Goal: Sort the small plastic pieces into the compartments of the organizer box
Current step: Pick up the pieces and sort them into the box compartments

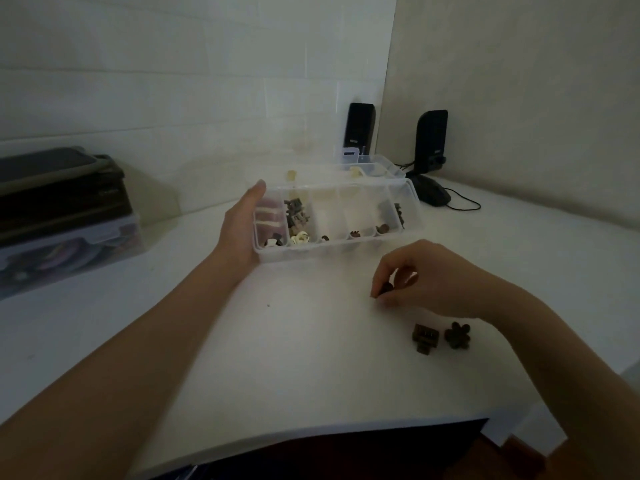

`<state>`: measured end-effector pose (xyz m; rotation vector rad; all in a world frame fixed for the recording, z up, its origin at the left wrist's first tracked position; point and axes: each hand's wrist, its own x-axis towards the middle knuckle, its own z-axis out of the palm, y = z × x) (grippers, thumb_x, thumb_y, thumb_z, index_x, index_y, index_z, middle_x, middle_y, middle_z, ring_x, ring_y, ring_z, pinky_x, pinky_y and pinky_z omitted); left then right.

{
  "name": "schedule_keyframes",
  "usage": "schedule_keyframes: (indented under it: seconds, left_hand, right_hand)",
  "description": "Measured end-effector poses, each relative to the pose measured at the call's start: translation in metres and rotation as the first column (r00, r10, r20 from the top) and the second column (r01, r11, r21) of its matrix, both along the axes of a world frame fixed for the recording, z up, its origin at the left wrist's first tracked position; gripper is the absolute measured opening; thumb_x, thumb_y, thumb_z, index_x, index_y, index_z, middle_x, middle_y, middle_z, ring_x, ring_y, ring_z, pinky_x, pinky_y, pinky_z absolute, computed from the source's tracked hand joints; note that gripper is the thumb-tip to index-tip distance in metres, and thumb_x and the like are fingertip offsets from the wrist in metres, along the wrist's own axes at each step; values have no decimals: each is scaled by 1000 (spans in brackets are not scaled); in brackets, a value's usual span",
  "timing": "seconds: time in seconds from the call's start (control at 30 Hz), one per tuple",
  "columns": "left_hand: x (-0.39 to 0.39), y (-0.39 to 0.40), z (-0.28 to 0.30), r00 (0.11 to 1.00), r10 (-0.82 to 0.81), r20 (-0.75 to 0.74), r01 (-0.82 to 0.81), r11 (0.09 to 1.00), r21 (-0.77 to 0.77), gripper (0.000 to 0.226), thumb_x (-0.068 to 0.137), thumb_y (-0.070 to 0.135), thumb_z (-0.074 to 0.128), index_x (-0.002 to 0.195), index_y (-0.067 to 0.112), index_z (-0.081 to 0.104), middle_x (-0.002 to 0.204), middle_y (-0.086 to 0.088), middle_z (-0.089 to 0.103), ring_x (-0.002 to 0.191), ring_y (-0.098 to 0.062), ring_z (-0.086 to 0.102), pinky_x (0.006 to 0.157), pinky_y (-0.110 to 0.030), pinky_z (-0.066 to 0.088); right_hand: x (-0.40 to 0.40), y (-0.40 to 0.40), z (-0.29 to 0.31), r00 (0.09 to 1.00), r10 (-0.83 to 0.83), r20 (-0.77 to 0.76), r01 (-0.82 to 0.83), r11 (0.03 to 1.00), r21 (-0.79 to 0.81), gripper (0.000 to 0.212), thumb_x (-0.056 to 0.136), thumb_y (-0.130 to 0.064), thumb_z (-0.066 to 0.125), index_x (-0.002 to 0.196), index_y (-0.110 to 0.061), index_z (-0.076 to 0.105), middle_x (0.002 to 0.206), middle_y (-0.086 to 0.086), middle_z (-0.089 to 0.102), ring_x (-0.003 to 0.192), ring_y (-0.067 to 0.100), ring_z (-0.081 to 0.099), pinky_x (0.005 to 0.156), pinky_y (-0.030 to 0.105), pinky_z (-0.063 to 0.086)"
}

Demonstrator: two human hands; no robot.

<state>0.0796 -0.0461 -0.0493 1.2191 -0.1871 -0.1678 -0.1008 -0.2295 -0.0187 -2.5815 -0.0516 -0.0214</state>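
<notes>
We see a white table running into a corner of pale walls. At its far left sits a clear storage bin with coloured contents blurred behind the wall, and a stack of dark flat cases rests on top of it. In the far corner stand 2 black speakers, each with a small label too blurred for us to read, and a black mouse with its cable lies just beside the right 1.

Near the middle of the table is the clear organizer box, lid tipped back, its row of 5 front compartments holding small dark and cream pieces. A second clear container lies just behind it.

The left hand holds the box's left end, thumb up along the outside and fingers curled under and seen through the plastic. The right hand is in front of the box, well apart from the left, its fingertips pinching a small dark piece just above the table.

Near the right wrist 2 more lie loose, side by side: a brown claw clip and a brown flower-shaped clip.
</notes>
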Motion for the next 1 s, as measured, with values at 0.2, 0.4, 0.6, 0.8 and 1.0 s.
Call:
schedule_keyframes:
  seconds: [0.2,0.4,0.6,0.8,1.0]
  left_hand:
    - [0,1,-1,1000,-1,7,1,1000,16,35,89,45,52,77,13,60,70,-5,56,43,-12,54,49,-23,43]
    - [3,1,-3,1000,-2,-1,2,999,32,35,86,48,55,82,13,61,74,-6,56,47,-16,55,56,-29,42]
    - [4,-1,-4,1000,-1,17,1,1000,1,34,89,42,54,87,8,60,74,-9,56,51,-17,56,47,-22,46]
    - [6,1,-6,1000,-14,4,14,1000,11,36,87,45,56,85,9,61,80,-13,59,58,-21,58,54,-27,47]
    - [3,1,-4,1000,2,18,-3,1000,26,36,89,43,54,85,7,60,79,-12,58,53,-19,58,50,-23,49]
  right_hand:
    - [33,27,27,901,-30,432,-49,984,172,17,75,-9,74,91,-13,68,88,-7,70,81,2,66,80,13,52]
    - [82,45,35,816,-51,576,17,998,65,18,78,-15,73,93,-13,65,89,-5,69,83,4,63,75,14,51]
    - [100,52,16,793,8,609,187,948,-257,12,84,-29,65,95,-24,70,86,-3,47,82,12,40,75,25,25]
    - [100,51,0,845,79,529,108,943,-314,34,97,-14,41,127,-27,46,117,7,60,112,25,49,89,33,30]
    - [94,49,-6,924,120,362,11,940,-340,50,100,-22,34,147,-21,16,146,5,39,137,19,21,108,36,19]
